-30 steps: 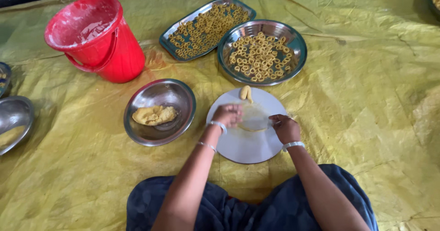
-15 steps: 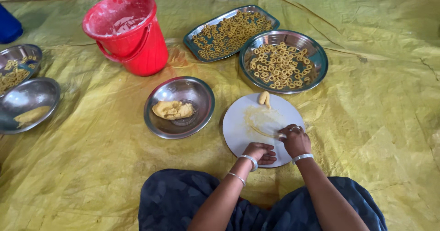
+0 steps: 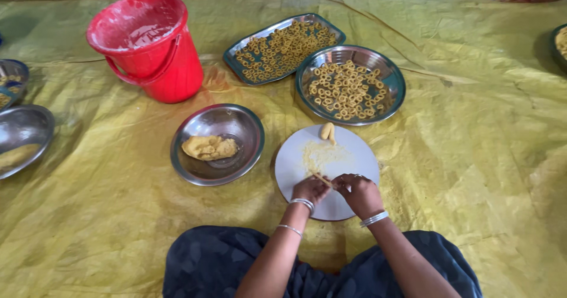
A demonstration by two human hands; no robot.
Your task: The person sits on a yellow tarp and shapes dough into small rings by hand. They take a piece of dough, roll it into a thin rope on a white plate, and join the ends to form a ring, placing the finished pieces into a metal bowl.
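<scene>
Nearest, the left hand (image 3: pixel 310 189) and right hand (image 3: pixel 361 194) pinch a thin dough strip (image 3: pixel 322 180) between them over the white round board (image 3: pixel 354 156), one small dough piece (image 3: pixel 328 132) and the lump in the steel bowl (image 3: pixel 217 144) remaining unshaped, while beyond, two trays (image 3: pixel 351 84) already hold many finished rings.

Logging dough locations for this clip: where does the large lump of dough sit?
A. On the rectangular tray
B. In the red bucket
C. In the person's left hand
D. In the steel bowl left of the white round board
D: the dough lump lies in the steel bowl, left of the white round board.
</scene>
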